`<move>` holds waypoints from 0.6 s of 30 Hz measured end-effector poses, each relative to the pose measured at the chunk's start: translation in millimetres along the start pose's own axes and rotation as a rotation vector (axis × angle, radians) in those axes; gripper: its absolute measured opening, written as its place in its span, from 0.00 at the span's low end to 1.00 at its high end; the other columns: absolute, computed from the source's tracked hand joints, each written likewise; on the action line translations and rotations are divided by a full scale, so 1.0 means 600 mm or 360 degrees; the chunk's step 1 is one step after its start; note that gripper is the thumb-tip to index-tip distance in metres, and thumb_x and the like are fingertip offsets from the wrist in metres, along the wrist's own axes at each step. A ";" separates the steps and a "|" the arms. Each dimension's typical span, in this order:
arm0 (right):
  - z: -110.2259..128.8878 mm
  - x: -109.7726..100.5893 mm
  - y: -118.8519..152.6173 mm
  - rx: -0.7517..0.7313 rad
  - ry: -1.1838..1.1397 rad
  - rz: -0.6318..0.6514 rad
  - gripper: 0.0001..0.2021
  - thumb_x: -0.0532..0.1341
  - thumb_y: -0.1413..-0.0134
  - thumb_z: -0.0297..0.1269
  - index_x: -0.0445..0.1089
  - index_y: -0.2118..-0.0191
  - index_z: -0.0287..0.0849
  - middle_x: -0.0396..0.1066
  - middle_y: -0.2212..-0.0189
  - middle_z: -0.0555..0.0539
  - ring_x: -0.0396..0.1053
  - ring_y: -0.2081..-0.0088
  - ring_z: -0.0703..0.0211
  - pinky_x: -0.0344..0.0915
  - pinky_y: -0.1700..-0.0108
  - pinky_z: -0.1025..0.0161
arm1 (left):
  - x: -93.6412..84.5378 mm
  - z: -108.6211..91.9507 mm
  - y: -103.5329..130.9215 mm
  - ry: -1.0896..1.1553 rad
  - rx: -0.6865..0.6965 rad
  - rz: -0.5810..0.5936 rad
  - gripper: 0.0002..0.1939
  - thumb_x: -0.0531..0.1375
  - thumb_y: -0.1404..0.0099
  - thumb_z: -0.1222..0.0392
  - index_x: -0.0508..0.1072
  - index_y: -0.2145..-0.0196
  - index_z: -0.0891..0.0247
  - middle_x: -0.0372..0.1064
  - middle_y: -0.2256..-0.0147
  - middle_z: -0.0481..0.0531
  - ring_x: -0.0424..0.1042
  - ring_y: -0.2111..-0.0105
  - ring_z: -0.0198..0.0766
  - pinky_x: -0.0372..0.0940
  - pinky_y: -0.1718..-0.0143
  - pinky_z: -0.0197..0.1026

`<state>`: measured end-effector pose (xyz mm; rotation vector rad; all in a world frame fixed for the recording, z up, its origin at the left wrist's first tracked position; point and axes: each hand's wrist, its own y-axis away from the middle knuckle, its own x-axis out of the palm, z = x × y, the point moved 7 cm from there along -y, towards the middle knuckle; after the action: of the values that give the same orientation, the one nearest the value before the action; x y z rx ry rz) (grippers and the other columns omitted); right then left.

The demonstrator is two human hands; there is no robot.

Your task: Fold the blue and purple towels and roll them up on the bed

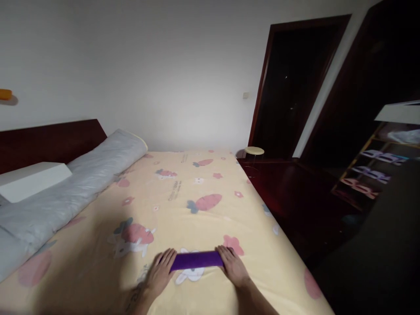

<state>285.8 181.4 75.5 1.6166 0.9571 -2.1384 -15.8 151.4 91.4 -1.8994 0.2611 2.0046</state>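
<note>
A flat purple strip [197,260] lies crosswise over the patterned yellow sheet [170,210], near the bottom of the head view. My left hand [160,270] is closed on the strip's left end, fingers over its top. At the right end, my right hand [233,266] grips it in the same way, thumb hidden. Between the hands the strip looks straight and smooth. A printed white rabbit shows partly beneath it.
Along the bed's left side lies a rolled grey quilt [108,153] with a white box [34,179] against it. A round stool [254,151] stands beyond the bed's right edge. A shoe rack [370,166] is at the right, near dark doors.
</note>
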 end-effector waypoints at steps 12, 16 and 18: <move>-0.070 -0.015 -0.003 -0.0071 -0.0063 0.0080 0.23 0.51 0.42 0.28 0.63 0.41 0.39 0.72 0.49 0.38 0.70 0.48 0.50 0.66 0.45 0.51 | 0.026 0.065 0.017 -0.0350 0.0100 -0.0238 0.29 0.49 0.38 0.72 0.65 0.41 0.55 0.72 0.48 0.49 0.69 0.48 0.39 0.59 0.42 0.47; -0.070 -0.018 -0.004 -0.0058 -0.0037 0.0086 0.20 0.51 0.41 0.28 0.65 0.44 0.39 0.73 0.52 0.38 0.71 0.50 0.49 0.65 0.45 0.50 | 0.035 0.070 0.027 -0.0496 0.0076 -0.0376 0.28 0.52 0.38 0.69 0.65 0.41 0.52 0.72 0.51 0.50 0.69 0.49 0.41 0.60 0.44 0.48; -0.065 -0.014 0.002 -0.0037 -0.0004 0.0072 0.21 0.50 0.41 0.27 0.64 0.43 0.38 0.72 0.50 0.37 0.69 0.48 0.49 0.64 0.45 0.50 | 0.037 0.066 0.032 -0.0525 0.0035 -0.0391 0.29 0.54 0.38 0.66 0.63 0.40 0.51 0.72 0.53 0.52 0.68 0.50 0.43 0.58 0.43 0.51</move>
<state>318.2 204.9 77.3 1.6086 0.9322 -2.0917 -60.4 151.9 70.1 -1.4739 -0.0367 2.0893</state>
